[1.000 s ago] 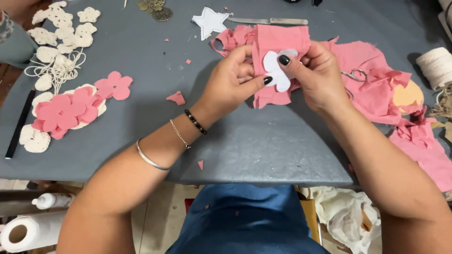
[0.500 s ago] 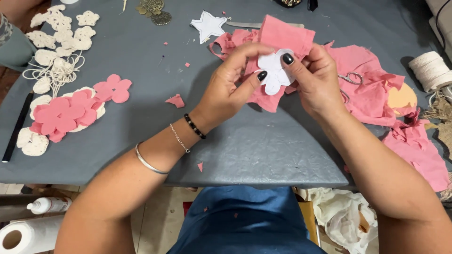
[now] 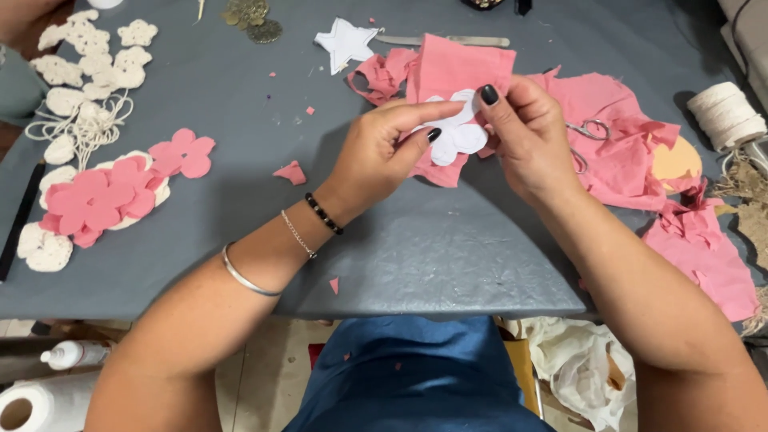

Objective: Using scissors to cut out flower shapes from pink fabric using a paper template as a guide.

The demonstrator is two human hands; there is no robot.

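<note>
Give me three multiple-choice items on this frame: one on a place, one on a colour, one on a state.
1. Where does the white star cutout lie?
A. on the grey table, beyond the hands
B. on the floor
C. in the right hand

2. What colour is the fabric piece behind the white flower template?
A. blue
B. pink
C. yellow

3. How is the template held?
A. lying free on the table
B. pinched by the left hand and right hand against the fabric
C. taped down

Answers: 1 A, it lies at the table's far edge; 2 B, pink cloth shows above it; 3 B, fingers of both hands grip it.
</note>
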